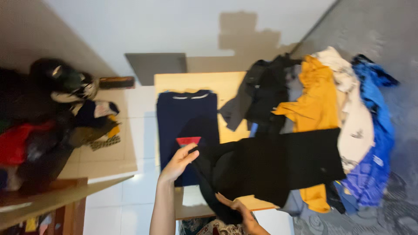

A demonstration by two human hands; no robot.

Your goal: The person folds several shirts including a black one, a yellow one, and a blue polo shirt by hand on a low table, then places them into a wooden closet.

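Both hands grip a black garment [270,167] over the small wooden table [226,85].
Right hand [237,208] clamps its lower edge, left hand [179,162] pinches the collar end by a red tag; a navy shirt [185,117] lies flat beneath, clothes pile [344,113] alongside.

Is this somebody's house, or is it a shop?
Probably a room at home. A person's left hand and right hand hold a black garment over a small wooden table, beside a heap of clothes and a navy shirt.
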